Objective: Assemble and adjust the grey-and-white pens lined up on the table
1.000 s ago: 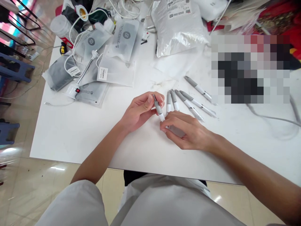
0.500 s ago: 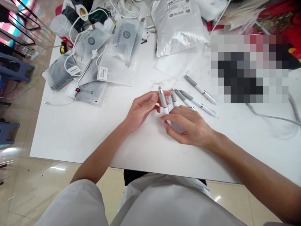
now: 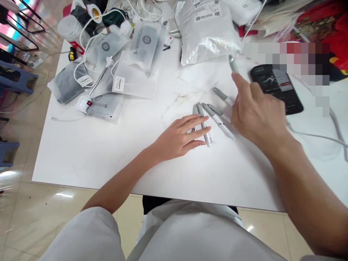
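Pen at the right fingers: the jutting pen (image 3: 233, 65) pokes out just ahead of the right hand's (image 3: 258, 108) index fingertip; its barrel is hidden beneath the hand.
Its long axis: roughly in line with the index finger, grey tip pointing away from the body and slightly left.
Right fingers: index stretched forward, the others curled; the thumb is out of sight, so I cannot tell whether they pinch the pen or rest over it.
Left fingers: the left hand (image 3: 181, 137) is palm down, fingers spread and pointing right, pinching nothing that shows.
Pens below the left fingers: the covered pen (image 3: 195, 108) and the long pen (image 3: 208, 139) run crosswise beneath them, tips away from the body; contact is unclear.
Pens between the hands: the slanted pen (image 3: 221, 125) has its tip nearer the left fingers and its back end toward the right hand; the half-hidden pen (image 3: 215, 110) lies beside it, running toward the right hand.
Lone pen: the lone pen (image 3: 221, 95) sits just left of the right fingers, tip angled away and leftward.
Nearer hand: right for the jutting and lone pens, left for the covered and long ones.
Phone: the phone (image 3: 289, 101) lies right of the right fingers.
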Tool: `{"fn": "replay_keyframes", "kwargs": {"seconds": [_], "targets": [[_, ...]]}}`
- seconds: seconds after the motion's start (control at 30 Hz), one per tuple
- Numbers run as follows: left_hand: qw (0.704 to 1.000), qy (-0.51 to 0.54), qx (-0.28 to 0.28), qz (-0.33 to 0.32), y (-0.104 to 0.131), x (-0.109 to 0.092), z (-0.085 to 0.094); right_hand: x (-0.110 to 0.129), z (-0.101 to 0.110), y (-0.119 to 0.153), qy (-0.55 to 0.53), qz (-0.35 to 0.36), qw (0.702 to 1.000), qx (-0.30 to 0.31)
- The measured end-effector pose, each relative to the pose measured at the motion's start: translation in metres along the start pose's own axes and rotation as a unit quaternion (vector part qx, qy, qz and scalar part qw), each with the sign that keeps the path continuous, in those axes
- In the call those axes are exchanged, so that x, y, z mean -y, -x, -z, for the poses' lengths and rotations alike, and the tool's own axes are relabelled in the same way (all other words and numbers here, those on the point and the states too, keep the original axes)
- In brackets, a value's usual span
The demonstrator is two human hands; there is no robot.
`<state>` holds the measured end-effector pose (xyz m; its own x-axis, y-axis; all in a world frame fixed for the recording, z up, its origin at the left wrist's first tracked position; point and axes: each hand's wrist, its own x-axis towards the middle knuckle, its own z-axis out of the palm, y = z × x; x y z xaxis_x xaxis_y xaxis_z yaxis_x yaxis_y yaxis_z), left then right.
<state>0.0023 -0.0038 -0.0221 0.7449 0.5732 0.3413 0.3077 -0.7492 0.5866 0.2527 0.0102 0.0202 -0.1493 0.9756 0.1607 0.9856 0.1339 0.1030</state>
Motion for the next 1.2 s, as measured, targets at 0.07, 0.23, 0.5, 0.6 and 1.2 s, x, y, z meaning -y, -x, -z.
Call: {"fn": "replay_keyframes", "kwargs": {"seconds": [0.07,0.23,0.5,0.6,1.2], "targets": [[1.0,-0.023,0.008,-0.005,0.001,0.0,0.0,0.002,0.001,0.0,0.016,0.006,0.999,0.037],[1.0,-0.031,0.006,-0.005,0.001,-0.001,0.0,0.005,0.002,0.004,-0.023,0.0,0.998,0.055],[0.999,-0.034,-0.002,0.0,-0.001,-0.002,0.001,0.026,0.004,0.015,-0.136,0.052,0.989,0.039],[0.999,-0.043,-0.001,0.002,0.0,-0.002,0.001,0.03,0.003,0.016,-0.16,0.078,0.984,0.012],[0.993,-0.111,0.027,-0.019,0.004,-0.005,-0.008,0.006,0.007,0.029,-0.202,0.159,0.966,-0.004]]}}
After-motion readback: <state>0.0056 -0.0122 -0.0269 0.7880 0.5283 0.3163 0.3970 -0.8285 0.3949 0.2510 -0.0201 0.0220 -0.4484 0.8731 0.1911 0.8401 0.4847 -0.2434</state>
